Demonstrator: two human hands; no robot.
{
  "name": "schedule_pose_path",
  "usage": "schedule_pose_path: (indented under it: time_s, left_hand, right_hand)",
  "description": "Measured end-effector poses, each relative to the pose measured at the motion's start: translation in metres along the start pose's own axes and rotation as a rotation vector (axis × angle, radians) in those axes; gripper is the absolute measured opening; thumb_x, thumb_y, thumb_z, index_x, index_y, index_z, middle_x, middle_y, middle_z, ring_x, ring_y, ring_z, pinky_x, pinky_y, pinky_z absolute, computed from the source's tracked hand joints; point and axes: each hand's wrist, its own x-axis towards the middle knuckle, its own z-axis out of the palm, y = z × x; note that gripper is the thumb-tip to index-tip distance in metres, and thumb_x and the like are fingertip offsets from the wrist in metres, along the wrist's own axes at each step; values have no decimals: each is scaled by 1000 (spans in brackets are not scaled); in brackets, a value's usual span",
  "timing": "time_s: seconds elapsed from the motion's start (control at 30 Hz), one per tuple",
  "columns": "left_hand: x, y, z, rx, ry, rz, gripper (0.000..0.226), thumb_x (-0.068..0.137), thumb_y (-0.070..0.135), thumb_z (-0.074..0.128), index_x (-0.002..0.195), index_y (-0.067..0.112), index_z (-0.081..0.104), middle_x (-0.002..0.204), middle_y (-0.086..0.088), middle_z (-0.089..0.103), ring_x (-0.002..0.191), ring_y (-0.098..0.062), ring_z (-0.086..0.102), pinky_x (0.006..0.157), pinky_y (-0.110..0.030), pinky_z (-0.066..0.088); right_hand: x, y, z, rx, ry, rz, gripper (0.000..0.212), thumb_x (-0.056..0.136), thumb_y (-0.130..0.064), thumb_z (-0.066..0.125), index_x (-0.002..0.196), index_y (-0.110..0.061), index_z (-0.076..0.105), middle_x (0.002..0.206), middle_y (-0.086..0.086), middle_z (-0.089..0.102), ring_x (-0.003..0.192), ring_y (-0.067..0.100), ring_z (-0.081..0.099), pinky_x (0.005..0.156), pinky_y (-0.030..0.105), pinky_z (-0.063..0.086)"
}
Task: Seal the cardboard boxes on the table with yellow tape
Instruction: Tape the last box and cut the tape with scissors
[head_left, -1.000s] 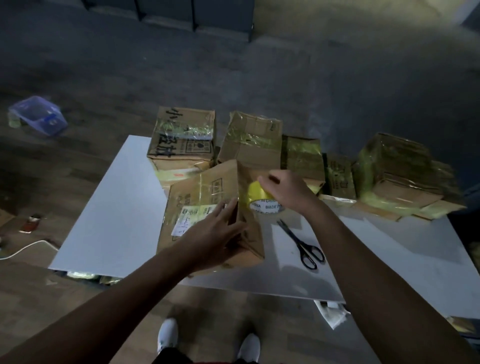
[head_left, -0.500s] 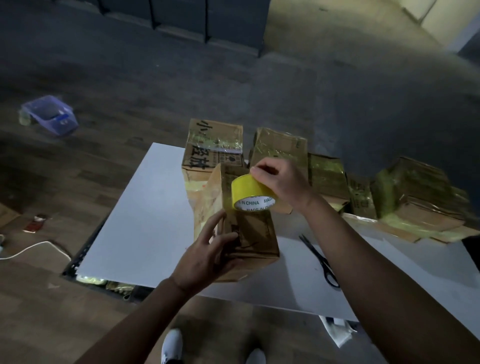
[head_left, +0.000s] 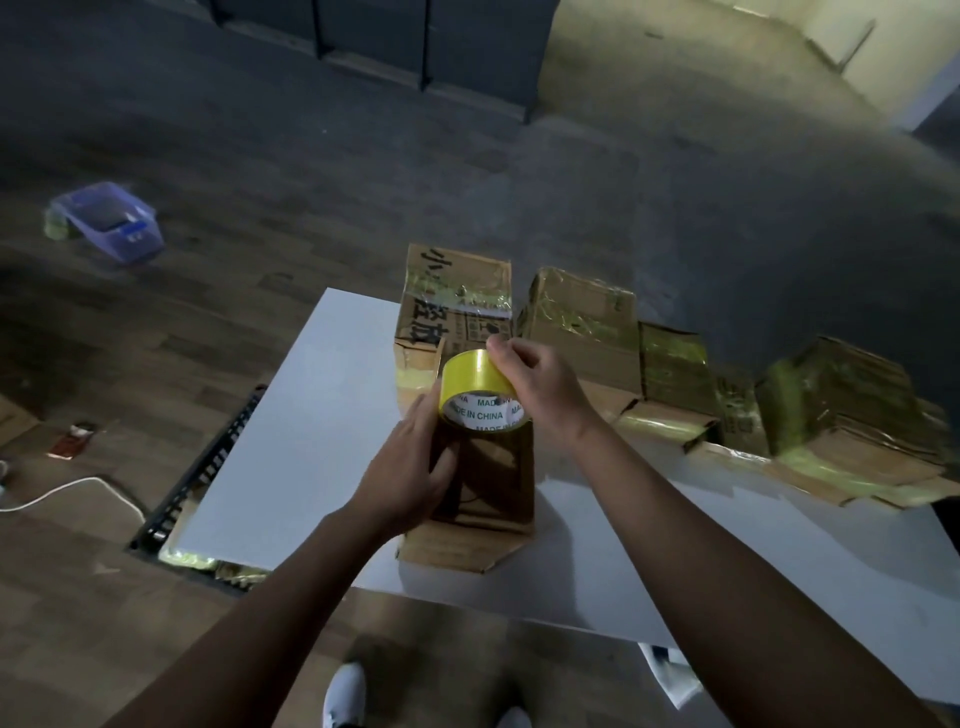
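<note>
Gripping yellow tape roll, right hand curls fingers round its rim; left hand, just below, clasps upright cardboard box, thumb on near face.

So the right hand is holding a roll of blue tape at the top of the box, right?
Not quite. The head view shows the tape roll is yellow, not blue. The rest is right: the right hand is holding it at the top of the box, which the left hand holds.
</note>
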Motion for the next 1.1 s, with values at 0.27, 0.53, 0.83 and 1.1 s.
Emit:
schedule_pose_path:
  time_s: [0.27, 0.53, 0.83, 1.1]
  left_hand:
    - [5, -7, -9, 518, -99, -45, 65, 92, 48, 16, 153, 30, 3, 161, 8, 17, 149, -26, 6, 118, -56, 7]
    - [12, 12, -7, 789, -161, -14, 69, 93, 49, 4, 155, 19, 1, 163, 1, 3, 149, -31, -2, 116, -58, 3]
    - [24, 17, 27, 686, -120, 142, 82, 89, 60, 13, 155, 13, 5, 162, -4, 8, 150, -20, 6, 121, -44, 8]
    - [30, 18, 27, 692, -128, 159, 79, 87, 62, 17, 154, 19, 22, 159, -11, 23, 148, -27, 18, 118, -47, 12]
  right_hand:
    - [4, -13, -9, -229, 14, -3, 53, 97, -42, 50, 52, -14, 51, 48, -2, 42, 44, 11, 40, 49, 26, 29]
    - [-7, 6, -43, -469, 96, 5, 51, 98, -30, 47, 49, -18, 39, 45, -3, 34, 42, 14, 31, 49, 25, 24]
    - [-18, 24, -54, -116, 69, 89, 47, 97, -37, 53, 66, -2, 52, 56, 3, 44, 51, 13, 44, 51, 25, 32]
    - [-35, 45, -63, -177, 120, 39, 45, 93, -33, 59, 54, -13, 52, 49, -7, 43, 44, 4, 36, 46, 22, 27]
